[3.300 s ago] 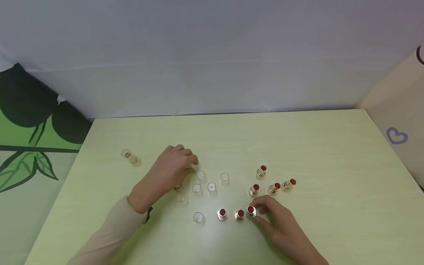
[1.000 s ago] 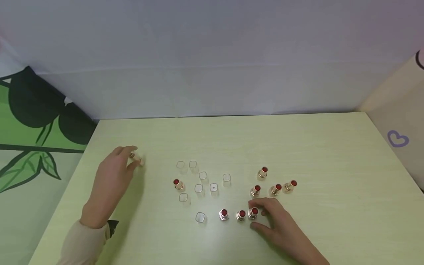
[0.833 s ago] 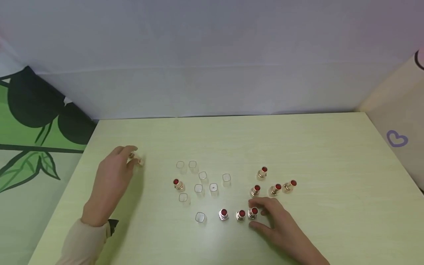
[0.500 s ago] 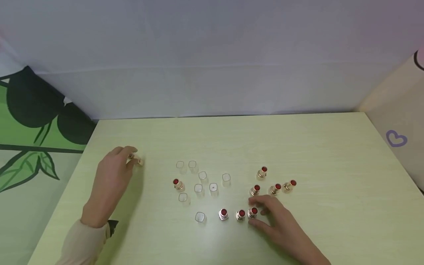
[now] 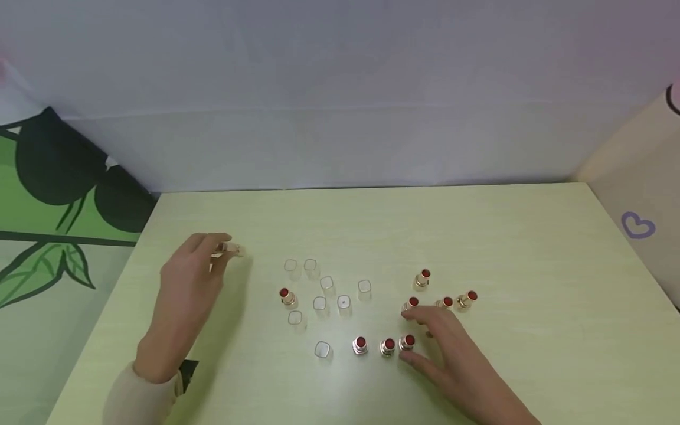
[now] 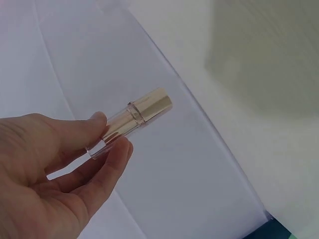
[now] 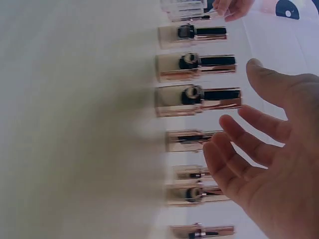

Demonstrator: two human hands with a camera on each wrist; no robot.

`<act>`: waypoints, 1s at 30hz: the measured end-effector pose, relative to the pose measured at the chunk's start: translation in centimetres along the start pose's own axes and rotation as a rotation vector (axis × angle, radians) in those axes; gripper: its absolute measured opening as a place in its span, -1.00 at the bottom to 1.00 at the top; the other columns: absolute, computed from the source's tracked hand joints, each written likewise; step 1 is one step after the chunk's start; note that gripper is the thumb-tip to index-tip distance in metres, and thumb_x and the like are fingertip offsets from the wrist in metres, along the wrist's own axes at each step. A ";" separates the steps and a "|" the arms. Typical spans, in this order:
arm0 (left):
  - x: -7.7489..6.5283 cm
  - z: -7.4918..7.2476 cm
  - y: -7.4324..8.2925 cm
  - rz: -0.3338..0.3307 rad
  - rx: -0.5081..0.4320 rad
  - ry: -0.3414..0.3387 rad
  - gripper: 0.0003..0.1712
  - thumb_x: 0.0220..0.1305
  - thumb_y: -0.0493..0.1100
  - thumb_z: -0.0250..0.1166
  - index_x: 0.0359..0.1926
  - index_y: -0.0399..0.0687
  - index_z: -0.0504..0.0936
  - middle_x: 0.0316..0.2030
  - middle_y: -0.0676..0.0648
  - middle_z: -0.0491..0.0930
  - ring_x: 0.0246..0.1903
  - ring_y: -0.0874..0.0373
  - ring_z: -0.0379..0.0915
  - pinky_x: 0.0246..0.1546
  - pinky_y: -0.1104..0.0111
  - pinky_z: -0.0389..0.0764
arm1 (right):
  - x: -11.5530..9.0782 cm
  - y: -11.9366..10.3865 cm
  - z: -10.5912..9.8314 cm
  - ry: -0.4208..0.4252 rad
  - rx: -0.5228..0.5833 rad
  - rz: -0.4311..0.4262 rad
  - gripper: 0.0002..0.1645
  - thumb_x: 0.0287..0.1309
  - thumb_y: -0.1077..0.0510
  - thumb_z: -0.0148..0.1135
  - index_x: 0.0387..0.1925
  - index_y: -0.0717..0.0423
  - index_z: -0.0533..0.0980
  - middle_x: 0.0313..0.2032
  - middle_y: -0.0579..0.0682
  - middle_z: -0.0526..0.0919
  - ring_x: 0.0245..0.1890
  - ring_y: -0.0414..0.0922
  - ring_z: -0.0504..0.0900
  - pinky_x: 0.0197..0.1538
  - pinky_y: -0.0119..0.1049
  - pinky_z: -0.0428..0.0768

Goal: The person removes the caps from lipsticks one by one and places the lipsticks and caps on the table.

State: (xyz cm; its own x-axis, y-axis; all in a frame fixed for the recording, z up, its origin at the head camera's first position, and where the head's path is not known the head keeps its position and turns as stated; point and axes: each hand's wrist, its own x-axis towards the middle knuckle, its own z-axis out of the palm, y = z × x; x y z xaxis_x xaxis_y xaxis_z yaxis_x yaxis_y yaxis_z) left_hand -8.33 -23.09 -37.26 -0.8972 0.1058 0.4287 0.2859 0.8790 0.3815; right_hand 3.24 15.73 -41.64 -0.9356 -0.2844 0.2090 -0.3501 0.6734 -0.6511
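A lipstick (image 6: 149, 107) with a gold base and a clear cap is pinched between the thumb and fingers of my left hand (image 5: 186, 289), at the left of the table. The left wrist view shows the cap end in the fingers and the gold base pointing outward. My right hand (image 5: 451, 354) is spread beside an uncapped lipstick (image 5: 406, 343), thumb and fingers apart, holding nothing. Two more red-tipped lipsticks stand left of that one, a lipstick (image 5: 387, 347) and a lipstick (image 5: 360, 345). The right fingers partly cover a lipstick (image 5: 411, 303) behind them.
Several clear caps stand mid-table, among them a front cap (image 5: 321, 349) and a right-hand cap (image 5: 364, 287). A lone uncapped lipstick (image 5: 288, 297) is left of them. Farther right stand a lipstick (image 5: 422, 279) and a lipstick (image 5: 467, 300). A pale wall (image 5: 340, 147) borders the table's back edge.
My left hand has gone from beside the caps to the capped lipstick at the left, gripped it and lifted it slightly rightward. My right fingers have spread away from the lipstick they were holding.
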 end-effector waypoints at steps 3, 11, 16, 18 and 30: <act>-0.1 0.0 1.0 0.029 0.000 0.016 -0.68 0.22 -0.49 0.43 0.01 -0.30 0.67 -0.13 -0.27 0.68 -0.23 -0.19 0.73 -0.27 -0.06 0.77 | 0.2 -0.4 -0.5 0.007 -0.037 -0.039 -0.19 0.06 0.15 0.62 0.33 -0.15 0.45 0.23 -0.33 0.54 0.17 -0.28 0.53 0.24 -0.72 0.39; -0.2 0.4 3.3 0.123 0.003 0.046 -0.66 0.17 -0.46 0.50 -0.03 -0.25 0.68 -0.14 -0.20 0.70 -0.28 -0.09 0.74 -0.32 0.09 0.80 | 1.6 -1.5 -1.6 0.005 -0.081 -0.080 -0.21 0.11 0.11 0.59 0.34 -0.16 0.44 0.20 -0.35 0.53 0.17 -0.31 0.50 0.23 -0.68 0.40; -0.1 0.7 4.9 0.184 -0.027 0.055 -0.67 0.16 -0.39 0.54 -0.04 -0.20 0.70 -0.15 -0.15 0.72 -0.25 -0.02 0.72 -0.29 0.20 0.81 | 2.7 -2.3 -2.1 -0.014 -0.076 -0.007 -0.27 0.24 0.05 0.51 0.37 -0.30 0.40 0.23 -0.39 0.50 0.17 -0.35 0.50 0.24 -0.53 0.49; -0.1 0.9 5.4 0.205 -0.048 0.061 -0.66 0.15 -0.37 0.55 -0.04 -0.19 0.71 -0.15 -0.12 0.72 -0.22 0.01 0.71 -0.28 0.24 0.81 | 3.2 -2.5 -2.1 -0.004 -0.072 -0.018 -0.30 0.27 0.07 0.49 0.36 -0.27 0.41 0.24 -0.40 0.50 0.15 -0.36 0.50 0.25 -0.53 0.49; -0.4 2.7 8.0 0.310 -0.216 0.064 -0.66 0.11 -0.34 0.59 -0.09 -0.15 0.72 -0.15 -0.02 0.76 -0.30 0.18 0.73 -0.29 0.44 0.76 | 5.2 -3.8 -1.9 0.098 -0.064 -0.095 -0.44 0.35 0.17 0.39 0.32 -0.13 0.46 0.27 -0.27 0.52 0.20 -0.28 0.53 0.11 -0.41 0.61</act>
State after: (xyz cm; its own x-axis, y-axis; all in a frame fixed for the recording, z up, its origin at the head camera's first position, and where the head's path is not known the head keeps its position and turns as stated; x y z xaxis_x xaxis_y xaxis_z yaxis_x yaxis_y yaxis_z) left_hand -6.59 -14.87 -36.63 -0.7362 0.3163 0.5983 0.6111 0.6907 0.3868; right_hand -0.39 12.98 -36.66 -0.8970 -0.2831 0.3395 -0.4364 0.6895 -0.5780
